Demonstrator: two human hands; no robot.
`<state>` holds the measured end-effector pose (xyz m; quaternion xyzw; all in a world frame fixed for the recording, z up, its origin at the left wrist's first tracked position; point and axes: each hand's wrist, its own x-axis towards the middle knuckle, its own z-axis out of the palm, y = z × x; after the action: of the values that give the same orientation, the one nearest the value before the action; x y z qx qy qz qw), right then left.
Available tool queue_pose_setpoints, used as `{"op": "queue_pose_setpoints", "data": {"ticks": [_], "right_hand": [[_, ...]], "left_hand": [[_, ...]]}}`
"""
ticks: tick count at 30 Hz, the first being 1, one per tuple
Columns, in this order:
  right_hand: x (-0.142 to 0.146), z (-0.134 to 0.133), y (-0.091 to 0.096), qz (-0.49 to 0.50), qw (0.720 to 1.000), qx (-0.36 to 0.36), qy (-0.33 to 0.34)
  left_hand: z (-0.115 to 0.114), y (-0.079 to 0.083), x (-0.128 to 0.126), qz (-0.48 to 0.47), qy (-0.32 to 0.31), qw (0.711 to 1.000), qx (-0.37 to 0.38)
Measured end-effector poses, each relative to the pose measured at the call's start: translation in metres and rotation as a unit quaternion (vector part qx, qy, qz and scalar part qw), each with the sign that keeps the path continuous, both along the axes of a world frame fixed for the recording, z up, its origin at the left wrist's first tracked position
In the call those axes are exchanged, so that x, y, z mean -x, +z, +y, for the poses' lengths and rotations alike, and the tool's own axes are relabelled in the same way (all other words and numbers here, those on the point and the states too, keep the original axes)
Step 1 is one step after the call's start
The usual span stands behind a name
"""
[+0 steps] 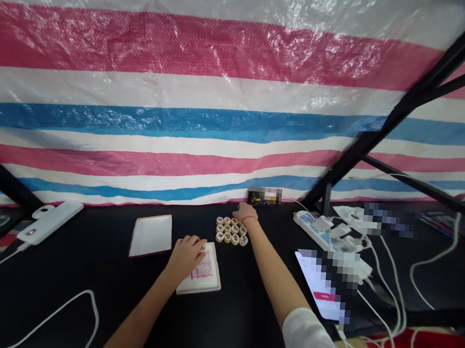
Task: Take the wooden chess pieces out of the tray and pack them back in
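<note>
Round cream xiangqi pieces point(227, 237) lie in tight rows on the black table, some with red characters and others with dark ones. My right hand point(247, 214) is at the far right corner of these rows, fingers curled down and closed; whatever they grip is hidden beneath them. To the left, my left hand point(186, 253) rests over a shallow white box point(215, 274) with a pink-red printed pattern. Its fingers close around a xiangqi piece point(202, 249), partly visible by the fingertips. Left of that hand lies an open box lid point(152, 236), its white inside facing up.
Behind the table point(100, 271) hangs a striped plastic sheet point(180, 121). A phone-like device point(258, 198) leans at the back. On the right are a lit tablet point(315, 288), a power strip point(312, 226) and tangled cables. Another white power strip point(53, 223) lies left.
</note>
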<state>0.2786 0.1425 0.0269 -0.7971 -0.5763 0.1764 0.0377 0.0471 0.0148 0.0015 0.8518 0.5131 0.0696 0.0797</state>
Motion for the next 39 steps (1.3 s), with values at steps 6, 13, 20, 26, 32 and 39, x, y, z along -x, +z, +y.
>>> {"op": "queue_pose_setpoints", "data": {"ticks": [6, 13, 20, 26, 32, 39], "right_hand": [[0.001, -0.005, 0.007, 0.017, 0.999, -0.049, 0.007], [0.027, -0.070, 0.021, 0.145, 0.956, -0.210, 0.143], [0.061, -0.131, -0.001, 0.165, 0.911, -0.206, 0.318], [0.069, -0.132, -0.016, 0.102, 0.910, -0.232, 0.328], [0.061, -0.139, -0.014, 0.116, 0.904, -0.262, 0.317], [0.056, -0.143, -0.016, 0.162, 0.891, -0.286, 0.313]], "left_hand": [[-0.002, -0.003, 0.001, -0.020, -0.002, 1.000, -0.018], [-0.002, 0.001, 0.007, -0.051, -0.007, 0.999, 0.005], [0.003, 0.001, 0.008, -0.027, -0.012, 0.998, 0.050], [0.003, 0.005, 0.007, -0.019, -0.015, 0.998, 0.049], [0.005, 0.007, -0.001, -0.013, -0.033, 0.998, 0.044], [0.009, 0.001, -0.017, 0.000, -0.036, 0.999, 0.020]]}}
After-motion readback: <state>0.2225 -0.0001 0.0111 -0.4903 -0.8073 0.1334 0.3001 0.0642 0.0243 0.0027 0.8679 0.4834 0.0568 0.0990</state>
